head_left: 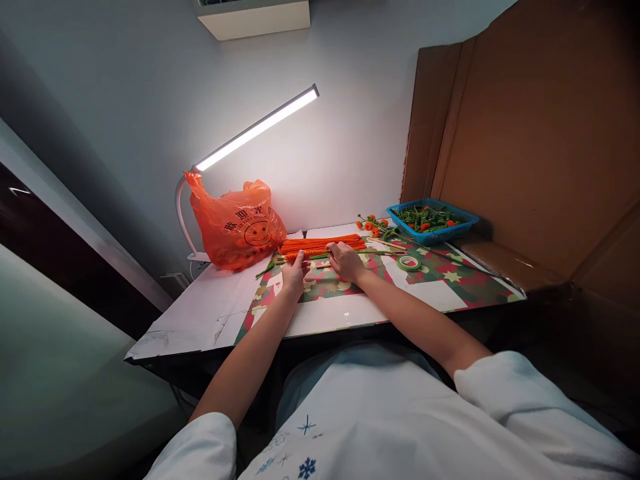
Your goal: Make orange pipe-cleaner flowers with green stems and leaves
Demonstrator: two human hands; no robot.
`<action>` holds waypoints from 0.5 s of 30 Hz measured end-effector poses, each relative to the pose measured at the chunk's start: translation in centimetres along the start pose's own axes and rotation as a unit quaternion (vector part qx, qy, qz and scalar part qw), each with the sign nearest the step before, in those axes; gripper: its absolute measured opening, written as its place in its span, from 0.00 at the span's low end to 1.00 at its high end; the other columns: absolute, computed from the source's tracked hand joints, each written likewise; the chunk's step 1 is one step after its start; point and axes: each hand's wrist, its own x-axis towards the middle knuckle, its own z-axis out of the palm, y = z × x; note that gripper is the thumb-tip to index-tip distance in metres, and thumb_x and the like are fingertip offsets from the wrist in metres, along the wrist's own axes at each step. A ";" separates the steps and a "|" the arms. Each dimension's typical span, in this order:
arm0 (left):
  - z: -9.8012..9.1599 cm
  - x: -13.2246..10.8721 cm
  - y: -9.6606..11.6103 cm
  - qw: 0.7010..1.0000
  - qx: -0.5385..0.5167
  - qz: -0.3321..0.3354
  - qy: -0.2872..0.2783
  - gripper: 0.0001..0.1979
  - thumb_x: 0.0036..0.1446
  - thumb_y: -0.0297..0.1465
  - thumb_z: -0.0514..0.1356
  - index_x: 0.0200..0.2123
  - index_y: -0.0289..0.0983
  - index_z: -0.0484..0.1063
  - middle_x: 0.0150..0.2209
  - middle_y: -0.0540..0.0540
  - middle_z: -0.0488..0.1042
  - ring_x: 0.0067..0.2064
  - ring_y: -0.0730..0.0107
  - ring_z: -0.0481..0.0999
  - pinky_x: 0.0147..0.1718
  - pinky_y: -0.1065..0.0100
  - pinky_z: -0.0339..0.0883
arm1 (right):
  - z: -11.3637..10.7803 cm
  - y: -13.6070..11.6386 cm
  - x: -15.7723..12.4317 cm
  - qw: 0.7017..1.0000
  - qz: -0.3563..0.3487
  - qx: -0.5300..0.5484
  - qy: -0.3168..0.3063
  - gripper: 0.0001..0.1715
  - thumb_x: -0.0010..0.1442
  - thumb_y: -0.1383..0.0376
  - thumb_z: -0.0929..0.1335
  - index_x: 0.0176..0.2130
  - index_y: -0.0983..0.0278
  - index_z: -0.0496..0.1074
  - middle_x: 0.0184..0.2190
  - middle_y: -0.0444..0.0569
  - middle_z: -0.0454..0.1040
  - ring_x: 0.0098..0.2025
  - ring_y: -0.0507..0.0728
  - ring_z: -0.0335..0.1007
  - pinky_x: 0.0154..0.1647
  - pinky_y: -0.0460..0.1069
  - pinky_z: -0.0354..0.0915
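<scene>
A bundle of orange pipe cleaners point(320, 244) lies across the far middle of the table, with a few green pipe cleaners point(273, 265) beside it. My left hand point(295, 272) rests at the bundle's left end, fingers curled onto an orange strand. To its right, my right hand point(345, 260) is closed in a pinch over strands at the bundle's near edge. What exactly each hand pinches is too small to make out.
An orange plastic bag point(237, 227) stands at the back left under a lit desk lamp point(257, 127). A blue basket point(433, 223) of green and orange pieces sits back right, beside small orange flowers point(373, 225). A green tape roll point(409, 263) lies on patterned paper point(450, 277). Cardboard point(525, 147) walls the right.
</scene>
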 end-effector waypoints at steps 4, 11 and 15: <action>-0.2 0.6 -0.2 0.999 -0.017 0.021 0.045 0.13 0.47 0.37 0.67 0.28 0.35 0.68 0.23 0.53 0.71 0.21 0.80 0.69 0.22 0.75 0.62 | -0.2 0.7 0.1 0.999 0.023 -0.016 0.017 0.16 0.63 0.73 0.58 0.43 0.64 0.72 0.34 0.53 0.74 0.37 0.60 0.63 0.38 0.51 0.54; -0.1 0.1 -0.1 1.000 -0.003 0.012 0.010 0.15 0.44 0.36 0.70 0.29 0.34 0.69 0.24 0.51 0.73 0.22 0.79 0.70 0.22 0.76 0.62 | -0.3 1.1 0.0 1.000 0.011 -0.007 0.022 0.18 0.65 0.73 0.58 0.43 0.62 0.74 0.36 0.51 0.76 0.38 0.59 0.64 0.39 0.51 0.53; -0.2 -0.1 -0.4 0.999 0.039 0.018 -0.032 0.15 0.43 0.36 0.70 0.29 0.34 0.70 0.25 0.49 0.74 0.24 0.78 0.71 0.24 0.75 0.63 | -0.3 0.7 -0.1 1.000 -0.009 -0.007 0.015 0.17 0.65 0.72 0.58 0.42 0.62 0.74 0.37 0.51 0.76 0.39 0.59 0.64 0.40 0.50 0.53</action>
